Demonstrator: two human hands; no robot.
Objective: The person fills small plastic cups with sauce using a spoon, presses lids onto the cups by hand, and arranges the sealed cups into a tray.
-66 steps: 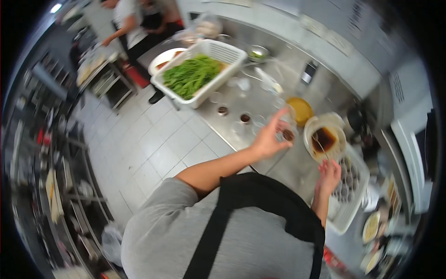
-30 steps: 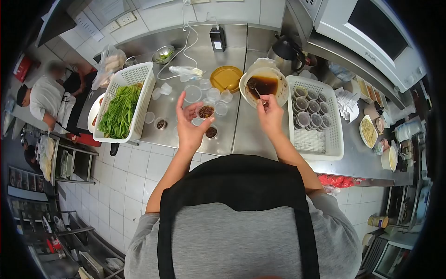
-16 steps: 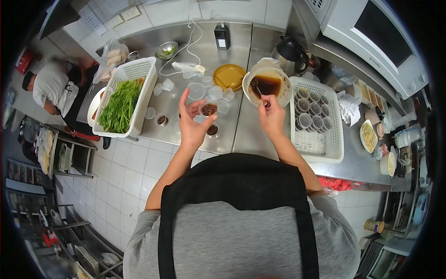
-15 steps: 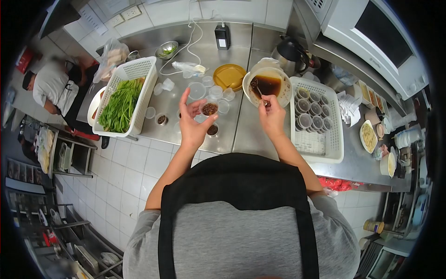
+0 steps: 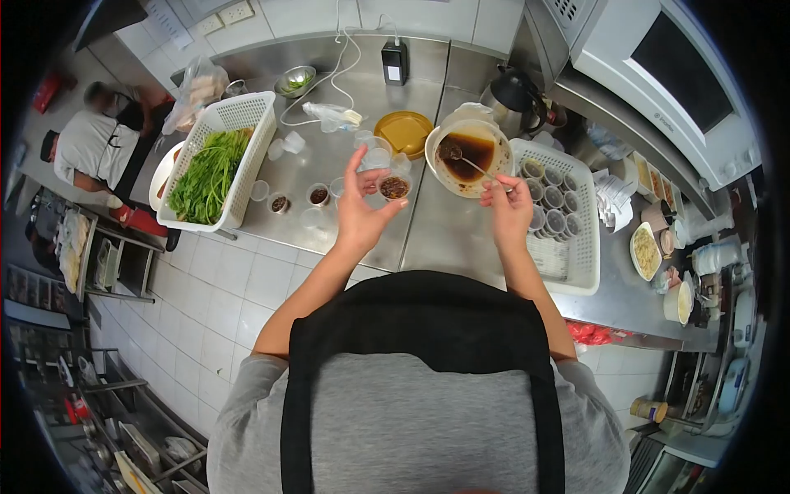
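Between the thumb and fingers of my left hand [image 5: 364,206] is a small clear cup [image 5: 394,188] with dark red-brown contents. My right hand [image 5: 508,211] pinches the handle of a spoon [image 5: 476,167], whose bowl is in the dark liquid of a white tub [image 5: 462,155]. Two small cups with dark contents, one [image 5: 318,195] nearer my left hand and one [image 5: 280,203] farther left, stand on the steel counter [image 5: 370,247]. Empty clear cups [image 5: 378,158] lie behind my left hand, beside a yellow lid [image 5: 403,133].
A white basket [image 5: 576,280] at the right holds several filled cups. Another basket [image 5: 233,193] with green vegetables [image 5: 210,177] stands left. Behind are a black device [image 5: 395,64], a cable and a thermal jug [image 5: 510,99]. A co-worker [image 5: 95,152] is at the far left.
My left hand and its cup have moved right, nearer the tub. My right hand has shifted right and down, drawing back from the tub, and more of the spoon handle shows.
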